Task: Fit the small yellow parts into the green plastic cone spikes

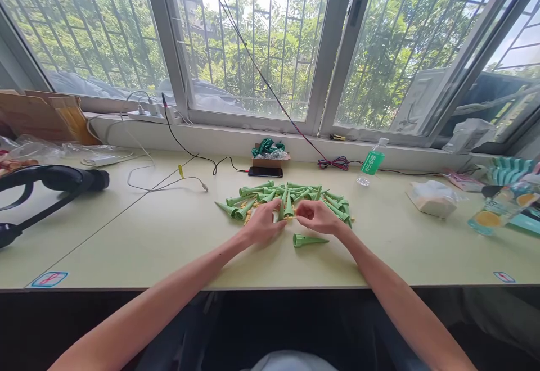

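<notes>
A pile of green cone-shaped plastic spikes (pixel 291 197) lies in the middle of the pale table (pixel 169 236), with small yellow bits among them. My left hand (pixel 265 224) and my right hand (pixel 317 217) meet at the pile's front edge, fingers curled, pinching a small yellowish piece (pixel 289 218) between them. A green spike stands close to my left hand's fingertips. One single green spike (pixel 307 240) lies apart on the table, just in front of my right hand.
Behind the pile lie a black phone (pixel 265 172), a small cardboard box with green items (pixel 270 154) and a coiled red-black cable (pixel 334 163). A green-labelled bottle (pixel 371 163) stands right of them. A black device (pixel 46 188) lies at left; bags and bottles at right.
</notes>
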A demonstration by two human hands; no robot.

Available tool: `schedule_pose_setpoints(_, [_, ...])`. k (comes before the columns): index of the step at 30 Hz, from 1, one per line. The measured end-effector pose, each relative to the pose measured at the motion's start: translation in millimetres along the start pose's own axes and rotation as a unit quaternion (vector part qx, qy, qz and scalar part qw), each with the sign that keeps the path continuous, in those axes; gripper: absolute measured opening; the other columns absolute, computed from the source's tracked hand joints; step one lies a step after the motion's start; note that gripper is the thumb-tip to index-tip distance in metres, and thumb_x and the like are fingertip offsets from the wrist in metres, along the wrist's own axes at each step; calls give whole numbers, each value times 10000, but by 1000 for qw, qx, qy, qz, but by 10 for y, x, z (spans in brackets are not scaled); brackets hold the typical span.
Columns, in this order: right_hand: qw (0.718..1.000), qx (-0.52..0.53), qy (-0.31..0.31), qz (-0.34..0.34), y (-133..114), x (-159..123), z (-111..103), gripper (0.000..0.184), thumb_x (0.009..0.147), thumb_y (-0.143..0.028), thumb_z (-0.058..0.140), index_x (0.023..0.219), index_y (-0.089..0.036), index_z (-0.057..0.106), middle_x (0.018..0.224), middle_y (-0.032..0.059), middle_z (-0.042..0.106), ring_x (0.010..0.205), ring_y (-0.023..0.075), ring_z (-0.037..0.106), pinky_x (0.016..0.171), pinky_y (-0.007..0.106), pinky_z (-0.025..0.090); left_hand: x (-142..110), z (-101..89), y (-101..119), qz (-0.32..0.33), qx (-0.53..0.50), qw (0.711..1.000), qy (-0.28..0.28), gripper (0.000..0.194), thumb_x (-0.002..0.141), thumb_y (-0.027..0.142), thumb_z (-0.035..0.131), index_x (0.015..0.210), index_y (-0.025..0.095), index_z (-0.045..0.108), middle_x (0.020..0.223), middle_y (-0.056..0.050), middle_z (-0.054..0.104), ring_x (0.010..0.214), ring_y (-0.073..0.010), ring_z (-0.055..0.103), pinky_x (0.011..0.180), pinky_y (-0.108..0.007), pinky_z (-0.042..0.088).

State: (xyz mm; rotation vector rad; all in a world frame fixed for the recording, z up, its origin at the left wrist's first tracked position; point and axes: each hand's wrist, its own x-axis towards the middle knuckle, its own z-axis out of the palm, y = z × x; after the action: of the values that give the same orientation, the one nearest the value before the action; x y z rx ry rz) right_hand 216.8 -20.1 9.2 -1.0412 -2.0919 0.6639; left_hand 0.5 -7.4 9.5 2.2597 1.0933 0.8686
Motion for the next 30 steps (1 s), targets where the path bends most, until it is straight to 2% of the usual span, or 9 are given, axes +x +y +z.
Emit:
schedule_pose_setpoints(8, [1000, 12, 1, 20, -6, 5, 0, 138, 798, -290, 627, 729, -191, 559, 634, -13, 593, 569, 125, 548, 529, 239, 455, -2, 9, -23, 0, -7, 1000, 2, 196, 731, 271, 644, 898, 209, 562, 675, 48, 564, 480, -110, 432, 538, -254, 339])
schedule_pose_setpoints(17, [1000, 7, -9, 24, -11, -5, -9, 153, 815, -297, 621, 723, -196, 551, 626, -13, 602, 557, 128, 556, 531, 246, 450, 5, 20, -46, -2, 0, 1000, -2, 219, 736, 290, 640, 920, 210, 552, 727, 39, 588, 479, -104, 428, 532, -252, 334])
schedule_pose_setpoints(24, [1000, -2, -18, 19, 42, 1, 21, 155, 822, -310, 627, 743, -192, 564, 672, -5, 603, 602, 130, 552, 557, 248, 453, -1, 17, -35, 0, -14, 1000, -9, 192, 763, 288, 632, 912, 202, 546, 897, 13, 656, 467, -81, 439, 524, -242, 342])
schedule_pose_setpoints(30, [999, 21, -21, 23, 54, 16, 38, 154, 823, -311, 629, 762, -186, 561, 681, -11, 579, 614, 124, 527, 573, 247, 433, -7, 12, -11, 8, -39, 999, -22, 151, 797, 301, 613, 875, 200, 531, 891, 20, 669, 471, -80, 461, 532, -239, 359])
